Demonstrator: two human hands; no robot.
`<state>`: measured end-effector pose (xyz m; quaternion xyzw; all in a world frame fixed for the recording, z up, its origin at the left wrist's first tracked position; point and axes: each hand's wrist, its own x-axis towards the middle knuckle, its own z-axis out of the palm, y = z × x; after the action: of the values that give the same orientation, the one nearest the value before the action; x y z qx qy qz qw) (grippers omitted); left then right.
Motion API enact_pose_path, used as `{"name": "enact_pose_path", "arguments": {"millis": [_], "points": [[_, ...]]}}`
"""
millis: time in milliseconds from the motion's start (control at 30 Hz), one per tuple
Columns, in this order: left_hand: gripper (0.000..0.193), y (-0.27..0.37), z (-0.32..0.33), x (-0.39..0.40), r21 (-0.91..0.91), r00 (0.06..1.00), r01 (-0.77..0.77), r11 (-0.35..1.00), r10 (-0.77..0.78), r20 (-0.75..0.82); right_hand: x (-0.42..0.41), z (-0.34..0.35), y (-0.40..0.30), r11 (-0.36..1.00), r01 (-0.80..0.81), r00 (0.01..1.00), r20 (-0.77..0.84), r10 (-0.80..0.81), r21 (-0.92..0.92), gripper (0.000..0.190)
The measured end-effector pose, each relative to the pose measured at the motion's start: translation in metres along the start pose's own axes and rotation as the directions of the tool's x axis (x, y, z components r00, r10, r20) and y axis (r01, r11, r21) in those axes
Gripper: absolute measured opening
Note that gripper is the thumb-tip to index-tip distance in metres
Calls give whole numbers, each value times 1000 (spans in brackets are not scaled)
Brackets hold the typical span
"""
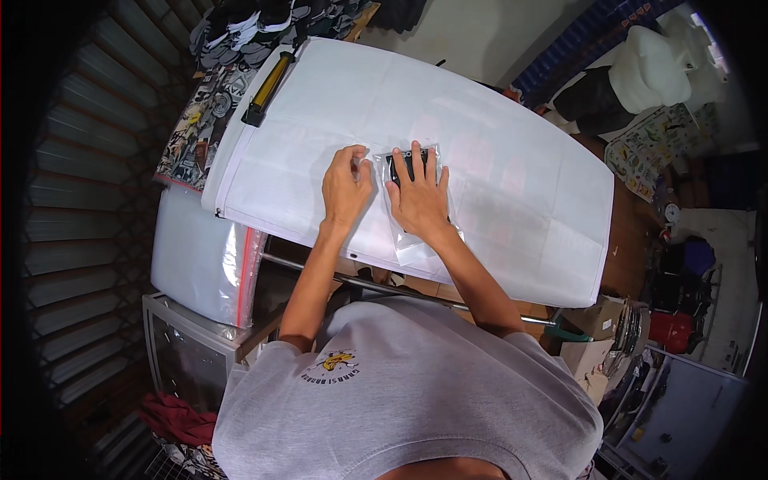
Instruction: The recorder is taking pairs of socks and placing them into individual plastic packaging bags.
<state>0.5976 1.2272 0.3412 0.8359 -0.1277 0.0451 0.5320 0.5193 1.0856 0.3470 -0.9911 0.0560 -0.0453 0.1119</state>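
A clear plastic bag with a dark item bearing white writing inside lies on the white-covered table. My right hand rests flat over the bag, its fingers spread, hiding much of the contents. Just left of the bag, my left hand hovers at or near the table surface with bent fingers and the thumb close to them. Whether a bit of clear film sits between those fingertips is too small to tell.
A long yellow-and-black tool lies at the table's left edge. Beyond are piled dark and grey textiles. Stacked clear plastic bags with a red strip sit on a cabinet at left. Cardboard boxes stand at right; another person is farther off.
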Motion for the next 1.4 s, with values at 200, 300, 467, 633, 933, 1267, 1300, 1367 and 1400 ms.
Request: {"name": "enact_pose_path", "arguments": {"millis": [200,300,467,633,933,1267,1300,1367,1400], "points": [[31,-6,3,10,29,989,-130,991,128,78,0,0,-1,1000,6,1000,-5,-6,-6,63],[35,-3,5,11,109,973,-178,978,158,170,1,-1,-1,1000,-1,1000,10,1,-13,63],[39,-3,6,13,118,966,-203,972,179,187,0,-1,-1,1000,-7,1000,13,7,-12,63],[41,4,4,18,136,956,-162,977,121,268,1,1,1,1000,-16,1000,-10,16,-1,63],[46,1,4,41,142,885,-119,983,40,465,-2,3,9,997,-16,999,-28,18,72,70],[38,-4,18,72,83,682,62,995,-102,724,0,5,32,721,84,908,-350,229,688,93],[33,-3,18,71,-17,685,110,994,-64,726,0,8,37,649,75,896,-337,289,757,96],[29,-1,19,57,-183,707,197,963,-10,707,-1,12,46,448,49,879,-251,404,893,105],[26,2,17,47,-349,727,277,895,42,685,-2,7,48,350,0,867,-175,467,937,106]]}}
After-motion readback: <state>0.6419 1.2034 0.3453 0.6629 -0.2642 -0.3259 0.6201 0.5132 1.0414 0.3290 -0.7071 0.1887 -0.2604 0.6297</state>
